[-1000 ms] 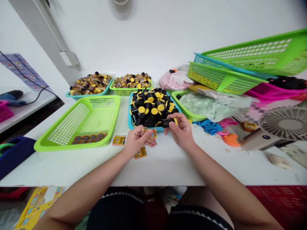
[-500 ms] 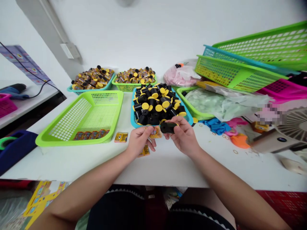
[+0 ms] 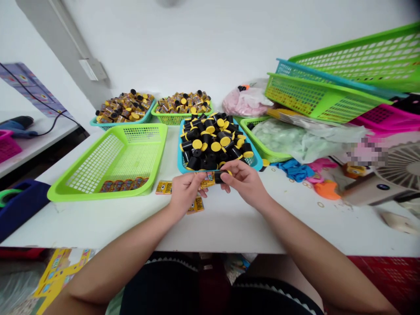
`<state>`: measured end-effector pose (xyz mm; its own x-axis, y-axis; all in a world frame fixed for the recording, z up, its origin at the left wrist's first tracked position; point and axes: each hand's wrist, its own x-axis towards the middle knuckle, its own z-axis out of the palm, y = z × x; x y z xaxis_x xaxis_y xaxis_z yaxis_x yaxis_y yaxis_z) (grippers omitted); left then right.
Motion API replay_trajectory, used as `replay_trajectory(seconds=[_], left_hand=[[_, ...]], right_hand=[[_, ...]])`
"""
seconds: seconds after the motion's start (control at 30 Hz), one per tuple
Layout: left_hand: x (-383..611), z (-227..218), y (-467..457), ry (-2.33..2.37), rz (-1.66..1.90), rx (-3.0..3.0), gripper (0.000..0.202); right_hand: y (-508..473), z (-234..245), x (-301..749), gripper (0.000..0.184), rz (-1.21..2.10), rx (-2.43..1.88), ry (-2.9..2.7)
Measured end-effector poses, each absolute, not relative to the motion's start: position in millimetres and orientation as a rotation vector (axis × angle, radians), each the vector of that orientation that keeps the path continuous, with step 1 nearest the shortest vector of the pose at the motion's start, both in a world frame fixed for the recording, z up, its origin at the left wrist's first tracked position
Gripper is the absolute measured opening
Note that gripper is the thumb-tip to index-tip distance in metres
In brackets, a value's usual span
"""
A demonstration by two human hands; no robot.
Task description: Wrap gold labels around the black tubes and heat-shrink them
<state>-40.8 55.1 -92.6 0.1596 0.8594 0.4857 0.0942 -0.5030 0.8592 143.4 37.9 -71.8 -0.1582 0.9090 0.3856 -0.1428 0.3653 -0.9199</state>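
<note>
In front of the blue basket [image 3: 181, 162], my left hand [image 3: 184, 191] pinches a printed orange-and-yellow sleeve [image 3: 208, 177]. My right hand [image 3: 246, 183] grips a small black canister [image 3: 218, 176] whose yellow cap shows between the fingers. The canister's left end meets the sleeve's right end; fingers hide how far it goes in. Flat printed sleeves [image 3: 196, 204] lie under my left hand, and another small stack [image 3: 163, 187] lies just left of it. Behind my hands, a heap of black canisters with yellow caps [image 3: 210, 139] fills the blue basket.
On the left stands a green basket [image 3: 156, 159] with a row of printed pieces [image 3: 124, 184] along its near side. Two baskets of sleeved canisters [image 3: 124, 107] stand behind. To the right are stacked baskets [image 3: 323, 98], plastic bags [image 3: 278, 135], balloons [image 3: 297, 169] and a fan [image 3: 402, 168].
The black canister has turned and moved left against the sleeve, so its yellow cap now faces my right hand. The view has shifted slightly.
</note>
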Motion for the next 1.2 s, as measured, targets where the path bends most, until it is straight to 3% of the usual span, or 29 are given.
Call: replay_trajectory(seconds=[0.17, 0.27, 0.37, 0.47, 0.6, 0.73, 0.97, 1.1, 1.2], left_hand=[[-46, -87, 61, 0.795, 1.444, 1.976, 0.046], [-47, -86, 64, 0.706, 1.383, 2.096, 0.021], [-46, -89, 65, 0.728, 1.265, 2.171, 0.043], [-45, -92, 64, 0.795, 1.141, 2.259, 0.045], [-46, -91, 60, 0.860, 1.035, 2.229, 0.073], [-46, -87, 54, 0.761, 0.941, 1.930, 0.101], [-40, -86, 44, 0.590, 0.937, 1.574, 0.113], [-37, -82, 46, 0.516, 0.986, 1.434, 0.144], [-37, -80, 47, 0.522, 1.001, 1.378, 0.150]], right_hand=[[39, -76, 146, 0.030, 0.983, -0.831, -1.514], [40, -78, 148, 0.031, 0.737, -0.815, -1.588], [38, -78, 149, 0.025, 0.550, -0.715, -1.723], [35, -79, 147, 0.028, 0.407, -0.705, -1.873], [35, -86, 144, 0.033, 0.552, -0.801, -1.822], [37, -90, 146, 0.013, 0.640, -0.710, -1.878], [33, -89, 146, 0.029, 0.637, -0.474, -2.087], [31, -84, 149, 0.046, 0.204, -0.536, -2.192], [31, -84, 150, 0.060, -0.081, -0.579, -2.248]])
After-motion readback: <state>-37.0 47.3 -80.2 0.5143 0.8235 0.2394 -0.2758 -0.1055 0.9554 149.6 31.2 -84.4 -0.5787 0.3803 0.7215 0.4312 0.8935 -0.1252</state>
